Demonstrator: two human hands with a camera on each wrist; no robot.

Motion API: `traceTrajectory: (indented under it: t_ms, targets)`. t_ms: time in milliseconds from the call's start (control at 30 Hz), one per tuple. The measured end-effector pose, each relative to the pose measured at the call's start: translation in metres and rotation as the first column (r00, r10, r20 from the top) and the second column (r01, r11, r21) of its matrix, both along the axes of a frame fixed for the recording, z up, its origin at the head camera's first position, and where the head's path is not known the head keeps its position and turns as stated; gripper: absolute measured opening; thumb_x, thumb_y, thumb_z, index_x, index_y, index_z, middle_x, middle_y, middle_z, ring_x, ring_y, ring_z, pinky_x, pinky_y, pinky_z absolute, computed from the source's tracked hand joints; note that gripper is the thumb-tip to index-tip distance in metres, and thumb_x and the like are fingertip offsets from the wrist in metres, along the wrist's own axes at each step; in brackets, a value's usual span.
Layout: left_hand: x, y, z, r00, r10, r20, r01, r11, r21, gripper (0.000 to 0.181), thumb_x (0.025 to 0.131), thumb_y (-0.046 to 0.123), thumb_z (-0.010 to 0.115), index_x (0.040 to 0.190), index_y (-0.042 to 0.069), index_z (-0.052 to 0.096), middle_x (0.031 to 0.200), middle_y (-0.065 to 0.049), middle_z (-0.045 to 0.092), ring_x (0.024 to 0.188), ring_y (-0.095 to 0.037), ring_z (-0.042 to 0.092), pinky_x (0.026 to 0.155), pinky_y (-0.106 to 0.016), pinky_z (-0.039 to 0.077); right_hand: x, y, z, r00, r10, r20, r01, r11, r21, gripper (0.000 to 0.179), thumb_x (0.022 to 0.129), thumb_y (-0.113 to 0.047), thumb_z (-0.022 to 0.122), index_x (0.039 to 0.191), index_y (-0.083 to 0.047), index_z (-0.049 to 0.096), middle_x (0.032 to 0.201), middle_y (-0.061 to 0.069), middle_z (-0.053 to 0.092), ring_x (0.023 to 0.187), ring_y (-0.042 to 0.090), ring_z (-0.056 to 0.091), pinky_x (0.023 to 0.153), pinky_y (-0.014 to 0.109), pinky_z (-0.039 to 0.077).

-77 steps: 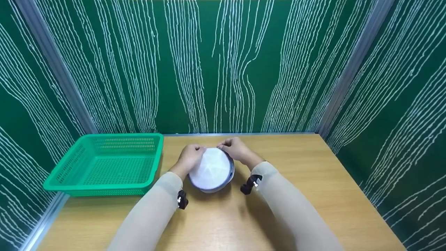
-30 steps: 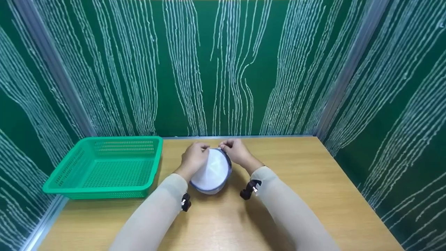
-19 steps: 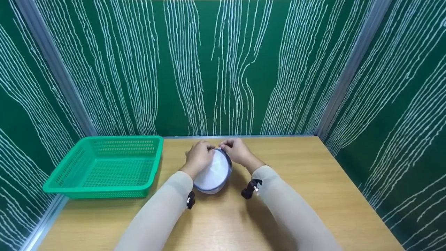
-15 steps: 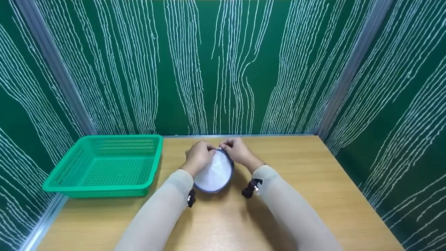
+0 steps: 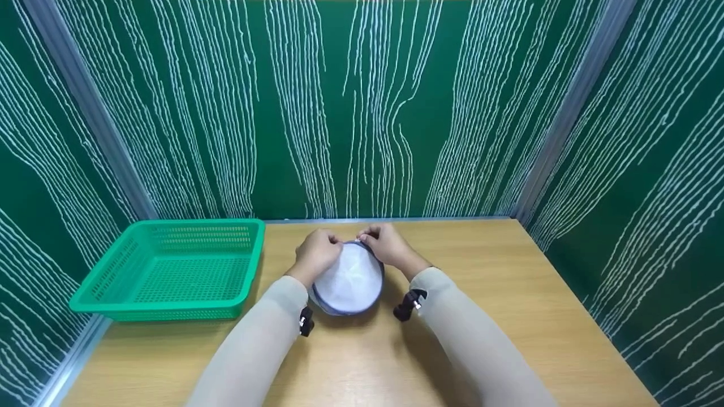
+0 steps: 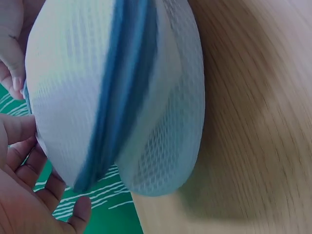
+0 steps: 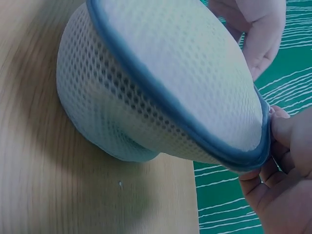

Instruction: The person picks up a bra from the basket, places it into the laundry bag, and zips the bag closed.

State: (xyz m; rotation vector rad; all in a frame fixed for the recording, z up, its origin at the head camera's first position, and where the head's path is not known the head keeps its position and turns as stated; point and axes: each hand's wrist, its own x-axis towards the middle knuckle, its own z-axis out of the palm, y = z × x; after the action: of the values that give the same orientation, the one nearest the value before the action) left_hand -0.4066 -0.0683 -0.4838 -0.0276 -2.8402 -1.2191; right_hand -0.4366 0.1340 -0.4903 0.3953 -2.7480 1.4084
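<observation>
A round white mesh laundry bag [image 5: 349, 280] with blue-grey edging stands on the table between both hands. Its smooth top faces up and tilts a little; the honeycomb mesh side [image 7: 105, 83] and blue trim [image 6: 105, 102] show in the wrist views. At the far left part of the rim, my left hand [image 5: 317, 255] pinches the edge between thumb and fingers. My right hand [image 5: 387, 246] grips the far rim just to the right, thumb and fingertips at a small pale bit on the trim. Whether that bit is a zipper pull is too small to tell.
An open green plastic basket [image 5: 169, 312] with slotted walls sits on the table's left side. Green panels [image 5: 350, 113] with white wavy lines and grey posts enclose the wooden table [image 5: 486, 294] at the back and sides.
Over the last second my left hand shifted right along the rim, then back left. The bag's top has swung to face up more squarely. My right hand stays almost in place.
</observation>
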Motion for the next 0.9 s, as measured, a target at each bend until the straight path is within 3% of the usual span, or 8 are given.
traceTrajectory:
  t_ms: [200,333,500,633,767,900]
  targets:
    - [0.003,-0.004,0.0,0.996,0.068,0.063,-0.069,0.997,0.014,0.02,0.107,0.023,0.065,0.106,0.018,0.085,0.119,-0.003,0.081,0.116,-0.028,0.072,0.112,-0.056,0.055,0.0,0.003,-0.002,1.0,-0.002,0.014,0.002,1.0,-0.012,0.015,0.113,-0.009,0.069,0.114,-0.006,0.083,0.116,0.013,0.084,0.111,0.024,0.077,0.1,0.036,0.066]
    - [0.008,-0.006,0.001,0.99,0.108,0.09,-0.109,0.994,0.012,0.02,0.106,0.021,0.061,0.098,0.017,0.08,0.11,-0.004,0.076,0.106,-0.026,0.068,0.099,-0.048,0.058,0.0,0.004,-0.002,1.0,-0.002,0.03,0.003,1.0,-0.019,0.015,0.113,-0.009,0.069,0.116,-0.005,0.083,0.118,0.014,0.084,0.112,0.025,0.077,0.1,0.035,0.067]
    - [0.009,-0.01,0.0,0.989,0.126,0.081,-0.126,0.992,-0.013,0.026,0.105,0.02,0.058,0.08,0.018,0.064,0.09,-0.002,0.059,0.088,-0.022,0.058,0.08,-0.039,0.047,0.002,0.006,-0.001,0.998,-0.02,0.052,0.02,1.0,-0.009,0.014,0.113,-0.01,0.069,0.116,-0.007,0.082,0.118,0.012,0.083,0.112,0.024,0.077,0.102,0.037,0.066]
    - [0.006,-0.015,-0.003,0.986,0.135,0.103,-0.135,0.991,-0.009,0.034,0.105,0.019,0.056,0.072,0.019,0.05,0.078,0.0,0.043,0.076,-0.02,0.045,0.072,-0.037,0.038,0.002,0.005,-0.001,0.999,-0.03,0.041,0.03,1.0,0.004,0.014,0.113,-0.009,0.069,0.114,-0.007,0.083,0.117,0.012,0.083,0.112,0.024,0.075,0.102,0.038,0.065]
    - [0.003,-0.019,-0.005,0.985,0.124,0.119,-0.123,0.992,-0.011,0.036,0.103,0.017,0.055,0.068,0.02,0.045,0.073,0.002,0.037,0.071,-0.019,0.038,0.068,-0.036,0.033,0.001,0.003,-0.001,1.0,-0.025,0.014,0.025,0.999,0.021,0.014,0.112,-0.009,0.07,0.113,-0.006,0.084,0.116,0.012,0.083,0.109,0.022,0.074,0.099,0.037,0.065]
    - [0.001,-0.021,-0.005,0.981,0.098,0.165,-0.104,0.994,0.031,0.036,0.105,0.017,0.057,0.071,0.019,0.048,0.074,0.001,0.04,0.071,-0.018,0.042,0.066,-0.035,0.036,0.0,0.001,-0.001,0.999,-0.036,0.011,0.036,0.999,0.019,0.014,0.112,-0.01,0.071,0.112,-0.006,0.084,0.114,0.011,0.083,0.106,0.02,0.074,0.096,0.035,0.064]
